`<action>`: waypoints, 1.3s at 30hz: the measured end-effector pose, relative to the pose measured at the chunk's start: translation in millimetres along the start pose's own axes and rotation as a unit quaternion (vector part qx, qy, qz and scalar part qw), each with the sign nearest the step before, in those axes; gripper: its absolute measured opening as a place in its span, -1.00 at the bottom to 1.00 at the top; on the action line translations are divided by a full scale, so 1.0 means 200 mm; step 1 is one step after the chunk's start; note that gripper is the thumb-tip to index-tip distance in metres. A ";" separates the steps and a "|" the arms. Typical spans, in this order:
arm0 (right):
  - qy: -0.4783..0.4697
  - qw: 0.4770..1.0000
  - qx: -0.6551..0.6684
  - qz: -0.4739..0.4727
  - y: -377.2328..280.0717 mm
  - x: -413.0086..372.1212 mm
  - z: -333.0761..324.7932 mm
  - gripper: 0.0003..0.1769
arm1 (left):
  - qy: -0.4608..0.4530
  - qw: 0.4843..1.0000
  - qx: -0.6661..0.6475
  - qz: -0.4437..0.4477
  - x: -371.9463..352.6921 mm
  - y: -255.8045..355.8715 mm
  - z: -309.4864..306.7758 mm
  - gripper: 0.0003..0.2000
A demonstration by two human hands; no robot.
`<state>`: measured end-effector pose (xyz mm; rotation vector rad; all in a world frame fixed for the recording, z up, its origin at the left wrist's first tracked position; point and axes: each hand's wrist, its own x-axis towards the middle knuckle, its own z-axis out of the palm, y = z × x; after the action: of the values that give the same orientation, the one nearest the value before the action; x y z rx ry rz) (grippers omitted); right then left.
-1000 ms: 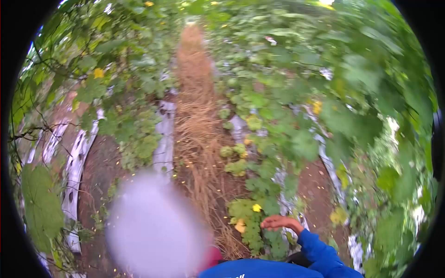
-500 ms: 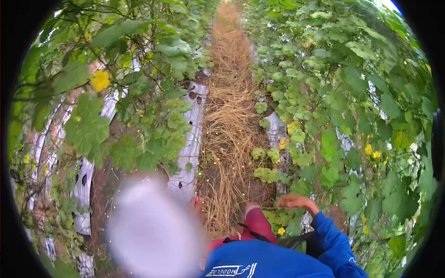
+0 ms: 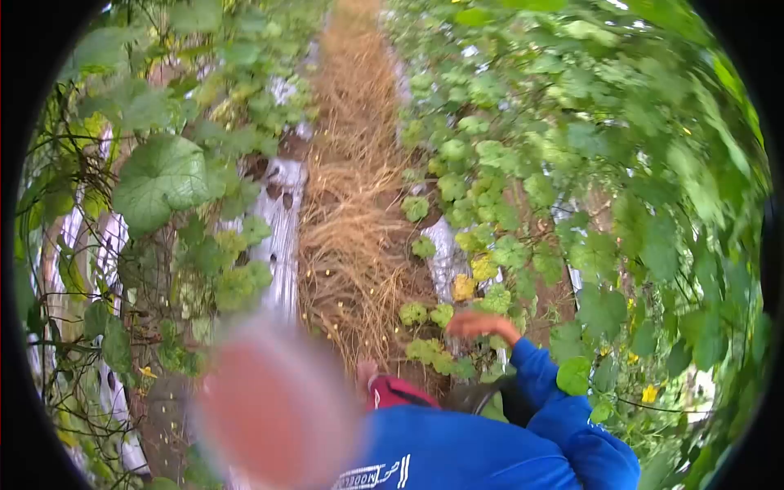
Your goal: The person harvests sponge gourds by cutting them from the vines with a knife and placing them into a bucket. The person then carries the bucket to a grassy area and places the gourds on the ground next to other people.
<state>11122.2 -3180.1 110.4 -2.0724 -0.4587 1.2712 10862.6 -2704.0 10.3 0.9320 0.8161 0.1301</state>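
Observation:
My right hand (image 3: pixel 483 325) reaches forward from a blue sleeve (image 3: pixel 535 371), its fingers stretched out to the left with nothing visible in them. It hovers by the low green and yellowing leaves (image 3: pixel 463 287) of the vine row on the right. Under that forearm, at my hip, is a dark rounded thing (image 3: pixel 510 400), partly covered by the sleeve. My left hand does not show. A blurred round pinkish patch (image 3: pixel 278 400), very near the camera, covers the lower left.
A straw-covered path (image 3: pixel 351 220) runs ahead between strips of silvery plastic mulch (image 3: pixel 282 237). Leafy climbing vines (image 3: pixel 637 204) crowd both sides, and one stem crosses near my right sleeve. A yellow flower (image 3: pixel 649 394) hangs at the right. My foot (image 3: pixel 367 371) is on the path.
The view has turned, so the path sits further left. A leafy stem now overlaps my right sleeve. The blurred patch has gone from white to pinkish. My right hand stays stretched out.

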 end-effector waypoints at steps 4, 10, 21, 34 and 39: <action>0.059 0.998 -0.015 0.034 -0.25 0.14 -0.43 -0.51 | 0.021 0.997 0.058 -0.039 0.29 0.22 0.35 -0.77; -0.065 0.994 -0.085 0.021 -0.38 0.67 -0.70 -0.53 | 0.015 0.992 0.117 -0.034 0.74 0.37 0.61 -0.71; -0.008 0.994 -0.109 0.025 -0.34 1.60 -1.81 -0.55 | 0.030 0.992 0.097 -0.079 2.24 0.50 1.11 -0.66; 0.027 0.995 -0.019 -0.096 -0.66 2.21 -3.01 -0.48 | -0.106 0.991 0.074 0.022 3.46 1.78 2.38 -0.78; -0.072 0.988 -0.130 -0.042 -0.54 2.66 -3.50 -0.44 | -0.045 0.993 0.035 0.102 3.74 1.65 2.53 -0.73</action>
<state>11992.0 -3030.0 56.6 -2.1529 -0.8074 1.3771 11805.8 -2513.5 0.2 1.0803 0.6440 0.2359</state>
